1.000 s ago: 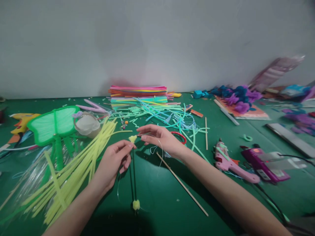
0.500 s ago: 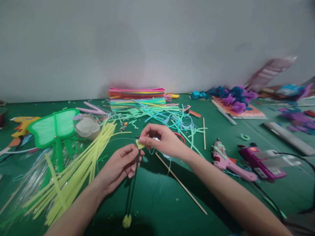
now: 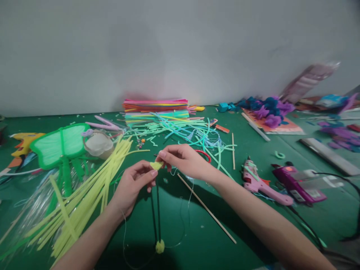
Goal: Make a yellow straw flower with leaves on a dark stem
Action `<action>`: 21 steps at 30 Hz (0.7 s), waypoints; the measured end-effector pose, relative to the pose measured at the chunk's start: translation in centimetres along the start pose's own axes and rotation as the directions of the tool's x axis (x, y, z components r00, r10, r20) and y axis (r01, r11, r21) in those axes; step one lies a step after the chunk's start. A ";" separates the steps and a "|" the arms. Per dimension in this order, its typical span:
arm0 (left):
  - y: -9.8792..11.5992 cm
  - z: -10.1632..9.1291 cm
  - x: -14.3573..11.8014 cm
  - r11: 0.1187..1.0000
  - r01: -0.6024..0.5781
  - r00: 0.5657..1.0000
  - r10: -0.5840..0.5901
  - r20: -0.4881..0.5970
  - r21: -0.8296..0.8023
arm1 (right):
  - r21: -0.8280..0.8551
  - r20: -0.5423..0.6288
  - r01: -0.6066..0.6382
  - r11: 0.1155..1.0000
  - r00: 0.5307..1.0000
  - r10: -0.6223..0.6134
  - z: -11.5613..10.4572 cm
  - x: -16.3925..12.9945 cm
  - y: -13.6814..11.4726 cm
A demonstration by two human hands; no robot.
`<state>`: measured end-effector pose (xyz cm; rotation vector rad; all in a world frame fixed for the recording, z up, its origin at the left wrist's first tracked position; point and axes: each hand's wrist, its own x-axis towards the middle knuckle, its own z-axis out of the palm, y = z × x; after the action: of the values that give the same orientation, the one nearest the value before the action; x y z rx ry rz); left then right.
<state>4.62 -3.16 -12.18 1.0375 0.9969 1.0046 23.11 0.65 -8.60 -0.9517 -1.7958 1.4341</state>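
Both forearms reach in from the bottom of the frame and meet at its centre. The left hand (image 3: pixel 134 184) curls, thumb and fingertips pinched on a small yellow pompom (image 3: pixel 156 165) at the top of two dark stems (image 3: pixel 156 210). The right hand (image 3: pixel 185 160), palm down, closes its fingertips on the same pompom from the right. A second yellow pompom (image 3: pixel 160 246) sits at the stems' lower end, bottom centre. A thin clear thread (image 3: pixel 182 225) loops below the hands. Right of centre lie two glue guns: a pink one (image 3: pixel 260 183) and a purple one (image 3: pixel 298 183). One wooden stick (image 3: pixel 206 208) lies diagonally on the green table (image 3: pixel 253 232).
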 end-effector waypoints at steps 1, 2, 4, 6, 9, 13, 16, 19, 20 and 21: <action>0.0 0.0 0.0 1.000 0.011 1.000 -0.011 -0.008 -0.016 | -0.009 0.036 0.018 1.000 0.999 -0.018 -0.1 -0.1 -0.1; 0.0 0.1 -0.1 0.999 0.021 1.000 -0.021 -0.012 -0.032 | -0.023 0.067 0.034 0.999 0.997 -0.032 -0.2 -0.1 -0.2; -0.1 0.2 -0.1 0.998 0.036 0.999 -0.037 -0.009 -0.056 | -0.071 0.091 0.038 0.997 0.995 -0.032 -0.3 -0.2 -0.1; -0.3 0.3 -0.1 0.997 0.040 0.999 -0.040 0.000 -0.061 | -0.123 0.079 0.009 0.992 0.997 0.000 -0.4 -0.3 0.1; -0.6 0.3 0.0 1.000 0.018 1.000 -0.018 0.017 -0.010 | -0.136 0.076 -0.048 0.989 0.995 0.059 -0.4 -0.4 0.5; -1.0 -0.2 0.2 0.993 -0.038 0.999 0.037 0.015 0.114 | -0.119 0.107 -0.064 0.991 0.991 0.076 -0.4 -0.4 0.7; -1.1 -0.4 0.2 0.984 -0.059 0.998 0.059 0.005 0.169 | -0.128 0.115 -0.063 0.990 0.990 0.078 -0.3 -0.4 0.6; -1.3 -0.4 0.2 0.984 -0.073 0.997 0.073 0.008 0.164 | -0.190 0.123 -0.061 0.980 0.989 0.085 -0.3 -0.5 0.5; -1.4 -0.3 0.1 0.985 -0.075 0.997 0.074 0.012 0.153 | -0.212 0.130 -0.055 0.976 0.988 0.084 -0.4 -0.5 0.5; -1.5 -0.2 0.1 0.988 -0.073 0.997 0.071 0.018 0.137 | -0.224 0.139 -0.045 0.974 0.987 0.078 -0.4 -0.5 0.5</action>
<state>4.67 -3.31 -13.68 1.2001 1.0355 0.9975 23.80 0.46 -9.01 -1.0441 -2.0845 1.3942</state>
